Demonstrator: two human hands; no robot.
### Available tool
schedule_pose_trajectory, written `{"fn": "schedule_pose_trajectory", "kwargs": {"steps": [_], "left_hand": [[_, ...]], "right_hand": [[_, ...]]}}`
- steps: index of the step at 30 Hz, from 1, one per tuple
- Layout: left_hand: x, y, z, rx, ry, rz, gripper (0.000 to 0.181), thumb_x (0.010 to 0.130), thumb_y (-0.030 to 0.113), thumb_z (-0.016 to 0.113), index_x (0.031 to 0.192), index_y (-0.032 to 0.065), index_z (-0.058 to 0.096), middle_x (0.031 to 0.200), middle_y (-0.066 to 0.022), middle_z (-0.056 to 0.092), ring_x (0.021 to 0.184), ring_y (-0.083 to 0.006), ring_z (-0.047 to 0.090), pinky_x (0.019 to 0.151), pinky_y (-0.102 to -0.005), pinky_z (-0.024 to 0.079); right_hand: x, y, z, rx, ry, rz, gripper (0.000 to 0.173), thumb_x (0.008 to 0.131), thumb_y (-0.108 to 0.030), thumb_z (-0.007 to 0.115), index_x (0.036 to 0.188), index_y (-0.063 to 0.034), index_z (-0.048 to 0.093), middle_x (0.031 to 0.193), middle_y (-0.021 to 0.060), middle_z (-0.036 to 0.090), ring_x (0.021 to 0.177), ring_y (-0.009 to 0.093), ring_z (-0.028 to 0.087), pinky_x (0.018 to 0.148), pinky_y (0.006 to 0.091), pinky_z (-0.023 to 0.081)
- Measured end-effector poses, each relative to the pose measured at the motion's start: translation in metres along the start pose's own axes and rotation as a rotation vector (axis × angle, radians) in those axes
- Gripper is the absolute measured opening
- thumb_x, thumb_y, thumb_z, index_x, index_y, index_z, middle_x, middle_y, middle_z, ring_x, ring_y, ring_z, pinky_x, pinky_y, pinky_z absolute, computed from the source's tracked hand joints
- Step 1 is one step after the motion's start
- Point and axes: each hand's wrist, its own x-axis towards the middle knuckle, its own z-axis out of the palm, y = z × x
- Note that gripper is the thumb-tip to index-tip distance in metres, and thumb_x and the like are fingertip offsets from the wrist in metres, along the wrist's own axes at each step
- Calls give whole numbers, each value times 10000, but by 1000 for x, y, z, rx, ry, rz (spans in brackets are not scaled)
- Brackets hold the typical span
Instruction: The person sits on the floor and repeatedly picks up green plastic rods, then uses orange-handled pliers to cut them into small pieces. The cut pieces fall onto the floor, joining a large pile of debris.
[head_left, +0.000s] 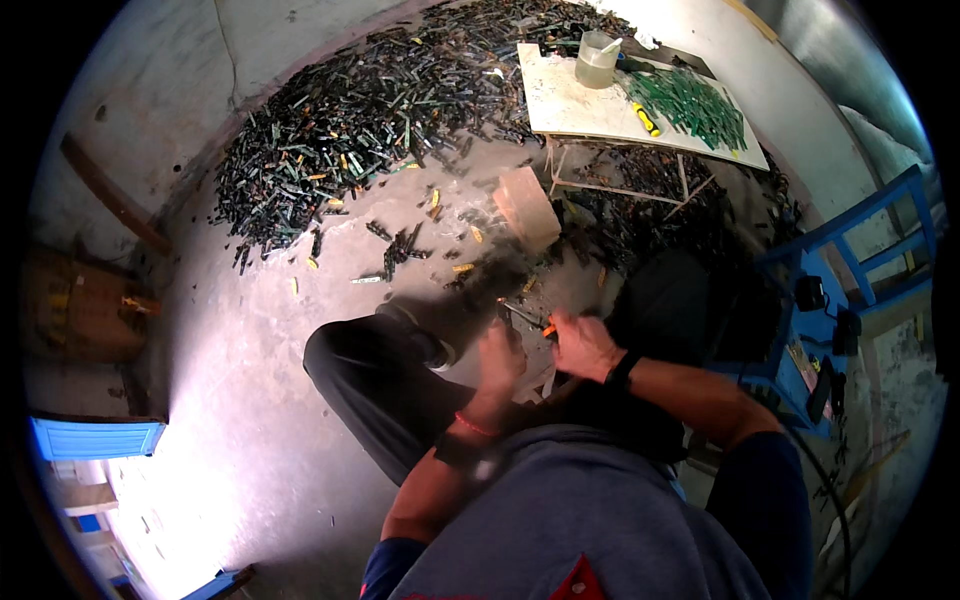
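Observation:
Before my knees, my right hand (585, 346) is closed around the orange handle of a tool (550, 328) with a slim shaft, perhaps a screwdriver. Its shaft points up and left, over my left hand (501, 352). The fingers of my left hand are curled around a small dark piece (504, 311), blurred and mostly hidden, near the tool's tip. Beyond both hands, a light brown block or box (527, 210) rests on the floor. Small yellow pieces (463, 268) and dark strips (401, 251) lie scattered about it.
A big heap of dark strips (337, 135) lies along the wall. A low table (562, 97) holds a jug of liquid (598, 64), a yellow-black screwdriver (646, 120) and green strips (694, 105). At right stands a blue chair (810, 262); a cardboard box (82, 304) is at far left.

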Motion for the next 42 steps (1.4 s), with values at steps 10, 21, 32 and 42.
{"fn": "schedule_pose_trajectory", "kwargs": {"steps": [10, 21, 32, 42], "left_hand": [[19, -29, -10, 200, -58, 37, 486, 908, 486, 356, 728, 47, 465, 460, 11, 297, 378, -129, 307, 391, -289, 252], [34, -53, -27, 169, 43, 149, 423, 887, 475, 408, 766, 76, 483, 532, 1, 363, 415, -120, 343, 400, -252, 264], [26, -29, -15, -16, 19, 29, 428, 862, 486, 425, 686, 96, 439, 480, 31, 279, 353, -90, 220, 364, -256, 154], [10, 11, -3, -127, 49, -213, 452, 875, 516, 427, 675, 111, 431, 494, 40, 296, 365, -84, 239, 371, -257, 174]], "right_hand": [[1, 4, -18, 159, -136, 30, 251, 724, -146, 544, 922, 8, 531, 835, 238, 604, 836, 383, 594, 694, 449, 471], [-11, -26, -20, 1098, -549, 210, 161, 786, -147, 483, 916, -51, 481, 743, 49, 516, 604, 139, 495, 554, 259, 409], [-6, -27, -9, 60, -90, 178, 277, 773, -186, 569, 976, -3, 521, 802, 204, 612, 777, 394, 598, 699, 461, 461], [-3, -44, -5, 83, -77, 229, 256, 773, -186, 559, 942, 4, 531, 815, 213, 618, 780, 387, 607, 687, 457, 469]]}}
